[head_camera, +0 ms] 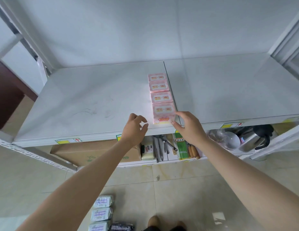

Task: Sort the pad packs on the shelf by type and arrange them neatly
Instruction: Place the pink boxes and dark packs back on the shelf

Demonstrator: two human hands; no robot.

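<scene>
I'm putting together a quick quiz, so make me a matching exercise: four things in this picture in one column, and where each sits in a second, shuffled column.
Things
1. pink pad packs
2. pale wrapped packs
3. cardboard box
4. steel jug

Places
A. lower shelf, right end
B. floor
C. white shelf, in a row
D. lower shelf, left part

Pairs: 1-C, 2-B, 3-D, 4-A
</scene>
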